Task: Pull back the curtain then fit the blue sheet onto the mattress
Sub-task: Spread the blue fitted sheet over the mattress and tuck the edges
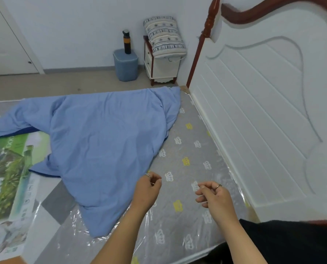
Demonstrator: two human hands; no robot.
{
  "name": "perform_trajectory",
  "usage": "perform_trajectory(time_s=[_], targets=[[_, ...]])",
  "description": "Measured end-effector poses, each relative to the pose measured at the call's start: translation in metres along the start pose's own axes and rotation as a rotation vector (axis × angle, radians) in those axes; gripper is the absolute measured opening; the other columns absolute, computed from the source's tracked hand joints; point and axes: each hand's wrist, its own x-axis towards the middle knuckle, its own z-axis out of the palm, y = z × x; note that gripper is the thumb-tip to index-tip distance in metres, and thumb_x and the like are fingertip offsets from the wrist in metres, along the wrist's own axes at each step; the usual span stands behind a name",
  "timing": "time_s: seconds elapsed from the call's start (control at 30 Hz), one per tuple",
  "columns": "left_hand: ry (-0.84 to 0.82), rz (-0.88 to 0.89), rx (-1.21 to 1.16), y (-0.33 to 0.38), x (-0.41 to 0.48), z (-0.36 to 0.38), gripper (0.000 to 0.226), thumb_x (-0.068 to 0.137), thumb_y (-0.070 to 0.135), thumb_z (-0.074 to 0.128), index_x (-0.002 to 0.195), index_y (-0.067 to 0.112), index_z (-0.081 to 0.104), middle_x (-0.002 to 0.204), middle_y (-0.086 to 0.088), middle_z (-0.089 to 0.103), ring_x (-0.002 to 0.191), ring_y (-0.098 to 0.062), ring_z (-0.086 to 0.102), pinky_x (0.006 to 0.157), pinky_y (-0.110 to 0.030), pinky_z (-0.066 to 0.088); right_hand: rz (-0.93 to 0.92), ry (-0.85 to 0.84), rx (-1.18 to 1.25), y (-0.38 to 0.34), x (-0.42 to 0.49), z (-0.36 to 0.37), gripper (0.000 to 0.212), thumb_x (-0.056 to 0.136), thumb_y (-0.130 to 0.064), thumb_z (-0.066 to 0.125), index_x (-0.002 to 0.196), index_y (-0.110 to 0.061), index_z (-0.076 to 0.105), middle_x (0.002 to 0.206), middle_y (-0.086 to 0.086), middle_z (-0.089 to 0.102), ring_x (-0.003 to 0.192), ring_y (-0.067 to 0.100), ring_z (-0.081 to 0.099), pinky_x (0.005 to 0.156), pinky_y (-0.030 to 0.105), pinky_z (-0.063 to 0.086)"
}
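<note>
From the head view, the blue sheet (105, 140) lies crumpled and unfitted over the far-left part of the plastic-wrapped mattress (177, 221), one corner reaching the top edge by the white headboard (254, 121) and another trailing toward the near edge. The left hand (148, 189) hovers just beside the sheet's right edge. Its fingers (156, 181) are loosely curled over bare mattress, with nothing visibly in them. The right hand (214, 195) is further right, apart from the sheet and nearer the headboard, its fingers (202, 187) also loosely curled and holding nothing. Each hand wears a ring. Beyond the bed, a bottle (127, 41) stands on a blue stool (125, 65) beside a nightstand (160, 67) that carries a patterned pillow (165, 36).
</note>
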Motion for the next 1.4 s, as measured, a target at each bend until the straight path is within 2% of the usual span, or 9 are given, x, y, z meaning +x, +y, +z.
perform_trajectory(time_s=[0.2,0.57,0.67,0.73,0.8,0.93,1.03,1.3,1.4], targets=[[0.035,-0.107,0.090,-0.045,0.095,0.034,0.012,0.089,0.014,0.064,0.086,0.025,0.067,0.077,0.010,0.067,0.072,-0.005,0.062,0.060,-0.007,0.041,0.144,-0.066,0.034,0.018,0.119,0.021,0.009,0.092,-0.012,0.063,0.092,-0.014,0.072,0.078,0.006,0.075,0.066,0.017,0.070,0.056,0.026,0.051],[0.170,-0.368,-0.077,-0.178,0.265,0.176,0.013,0.090,0.008,0.062,0.094,0.020,0.065,0.090,0.002,0.067,0.086,-0.016,0.064,0.068,-0.017,0.046,0.330,-0.102,-0.068,0.164,0.412,0.066,0.010,0.096,-0.016,0.059,0.101,-0.010,0.066,0.087,0.009,0.070,0.076,0.021,0.068,0.069,0.035,0.055],[0.008,-0.273,0.121,-0.232,0.314,0.229,0.026,0.090,0.017,0.063,0.113,0.028,0.060,0.110,0.014,0.059,0.103,-0.005,0.057,0.081,-0.013,0.040,0.305,-0.112,-0.257,0.211,0.492,0.068,0.011,0.094,-0.015,0.060,0.104,-0.015,0.064,0.087,0.009,0.069,0.086,0.031,0.069,0.085,0.048,0.056],[-0.040,-0.209,0.217,-0.261,0.356,0.247,0.038,0.091,0.022,0.064,0.127,0.028,0.056,0.124,0.013,0.054,0.113,0.000,0.049,0.092,-0.012,0.033,0.323,-0.155,-0.280,0.234,0.537,0.072,0.013,0.096,-0.016,0.058,0.106,-0.011,0.063,0.086,0.009,0.070,0.079,0.028,0.070,0.077,0.043,0.057],[0.033,-0.172,0.281,-0.288,0.404,0.260,0.046,0.091,0.020,0.065,0.135,0.021,0.053,0.136,0.005,0.052,0.122,-0.005,0.047,0.098,-0.011,0.027,0.334,-0.183,-0.267,0.258,0.580,0.080,0.014,0.098,-0.016,0.056,0.107,-0.006,0.063,0.086,0.011,0.071,0.073,0.024,0.069,0.070,0.036,0.057],[0.193,-0.054,0.357,-0.326,0.493,0.258,0.063,0.089,0.021,0.066,0.146,0.010,0.041,0.145,-0.004,0.046,0.140,-0.024,0.040,0.110,-0.009,0.019,0.345,-0.212,-0.060,0.277,0.635,0.115,0.012,0.100,-0.009,0.055,0.106,-0.003,0.062,0.099,0.018,0.072,0.088,0.028,0.071,0.087,0.040,0.058],[0.300,0.049,0.695,-0.372,0.530,0.264,0.083,0.091,0.038,0.062,0.155,0.005,0.022,0.164,-0.012,0.017,0.153,-0.027,0.010,0.125,-0.038,0.006,0.362,-0.273,0.172,0.287,0.669,0.151,0.009,0.099,-0.005,0.054,0.106,-0.002,0.059,0.102,0.020,0.069,0.093,0.030,0.070,0.093,0.041,0.056],[0.430,0.398,1.030,-0.424,0.544,0.286,0.041,0.101,0.034,0.041,0.138,0.023,0.055,0.154,-0.004,0.043,0.146,-0.023,0.033,0.118,-0.051,0.024,0.408,-0.376,0.514,0.283,0.761,0.255,0.005,0.100,-0.014,0.055,0.100,-0.009,0.057,0.104,0.014,0.069,0.085,0.022,0.072,0.075,0.029,0.059],[0.400,0.366,1.036,-0.424,0.541,0.291,0.039,0.102,0.034,0.038,0.135,0.025,0.057,0.154,-0.001,0.043,0.147,-0.022,0.032,0.116,-0.053,0.026,0.404,-0.310,0.421,0.259,0.775,0.274,0.008,0.096,-0.018,0.063,0.092,-0.011,0.062,0.085,0.008,0.066,0.056,0.012,0.062,0.041,0.020,0.042]])
